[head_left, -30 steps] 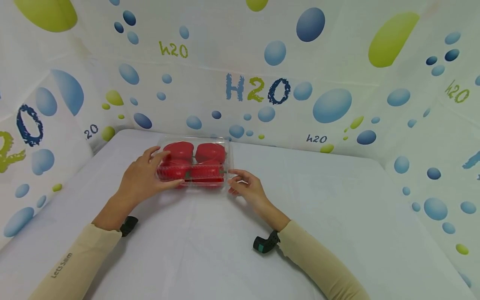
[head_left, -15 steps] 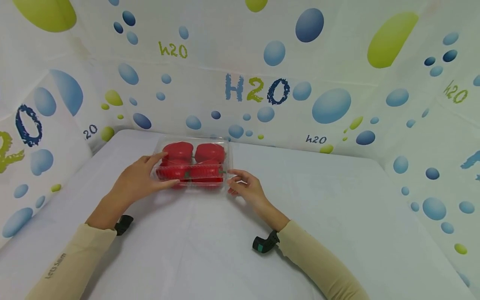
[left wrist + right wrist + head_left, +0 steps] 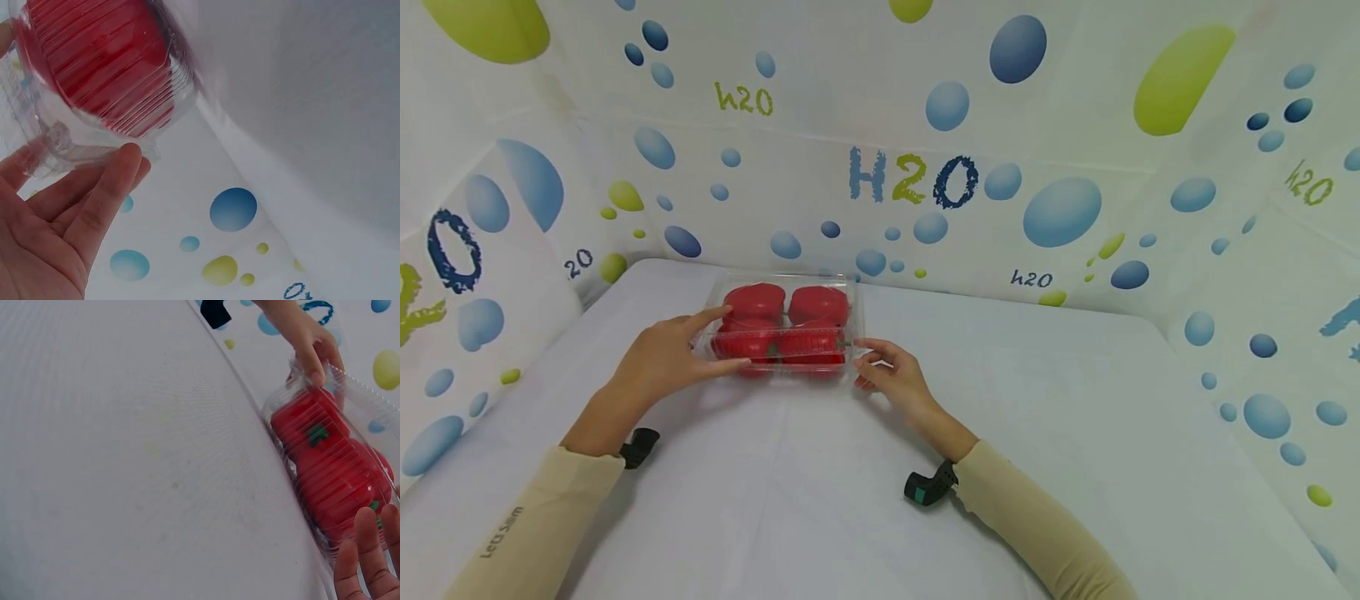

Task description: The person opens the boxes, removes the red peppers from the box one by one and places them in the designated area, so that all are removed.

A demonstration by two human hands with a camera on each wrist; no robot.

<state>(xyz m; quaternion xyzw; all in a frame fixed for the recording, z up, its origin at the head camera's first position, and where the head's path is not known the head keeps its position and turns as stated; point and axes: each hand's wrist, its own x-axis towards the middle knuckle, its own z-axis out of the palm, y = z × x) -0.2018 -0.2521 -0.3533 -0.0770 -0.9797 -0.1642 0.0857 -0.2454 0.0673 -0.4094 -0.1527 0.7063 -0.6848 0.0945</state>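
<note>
A clear plastic box [image 3: 858,304] holding several red bell peppers [image 3: 755,302] rests toward the back of the white table. Green stems [image 3: 317,434] show through its ribbed wall in the right wrist view. My left hand [image 3: 655,358] is at the box's left end, its straight thumb along the front and its fingers reaching over the top. In the left wrist view, extended fingers [image 3: 103,209] lie against the box's clear corner. At the right end, my right hand [image 3: 897,379] has its fingertips right at the side wall, fingers lightly bent in the head view.
A white cloth with blue and green spots [image 3: 1063,212] and H2O lettering [image 3: 913,179] hangs directly behind the table. Each wrist carries a black camera mount [image 3: 930,485], low over the white tabletop [image 3: 820,492].
My left hand has slid left along the box toward its end, and its fingers have drawn back off the peppers. The box and my right hand have stayed in place.
</note>
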